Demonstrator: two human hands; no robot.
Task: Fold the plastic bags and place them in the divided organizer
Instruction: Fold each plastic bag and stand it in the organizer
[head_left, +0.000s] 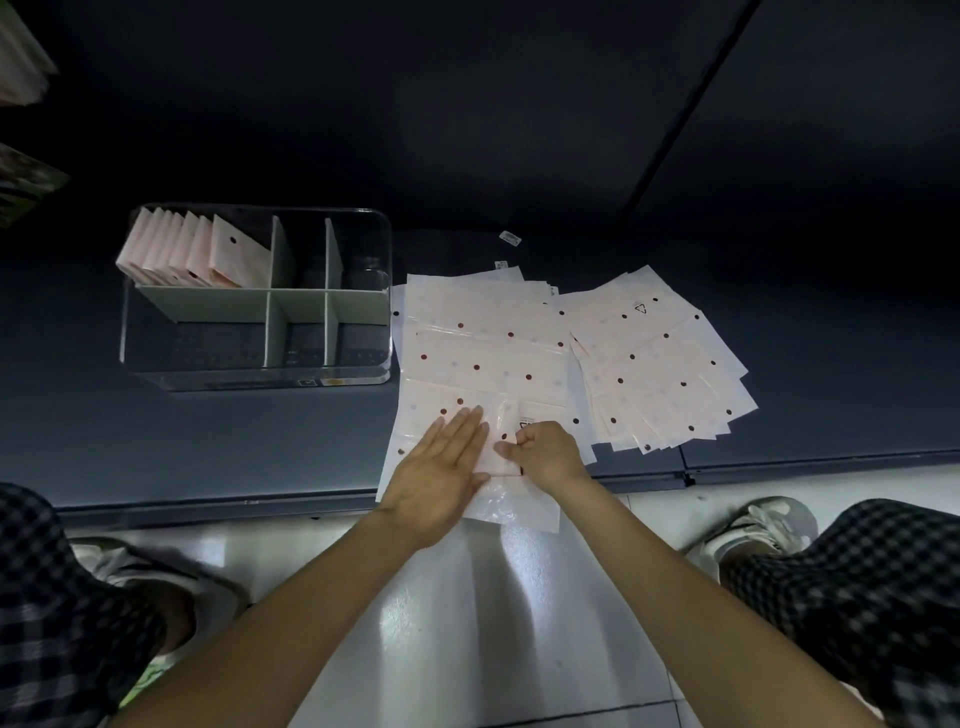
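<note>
Here, glossy dotted bag (483, 358), clear organizer (257, 364)

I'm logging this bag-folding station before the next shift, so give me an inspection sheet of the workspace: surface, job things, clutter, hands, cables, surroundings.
Surface: dark low platform, with pale glossy floor in front of it.
Job's things: clear divided organizer at left, folded bags standing in its far-left compartment, the other compartments show no bags; flat dotted bags in the middle; second fanned pile to the right.
Clutter: small white label lying behind the bags.
Hands: left hand flat, pressing the near bag; right hand pinching its folded part.
Cables: nothing seen.
Surroundings: checked trouser legs and pale shoes at both sides; blurred items at the upper left edge.
</note>
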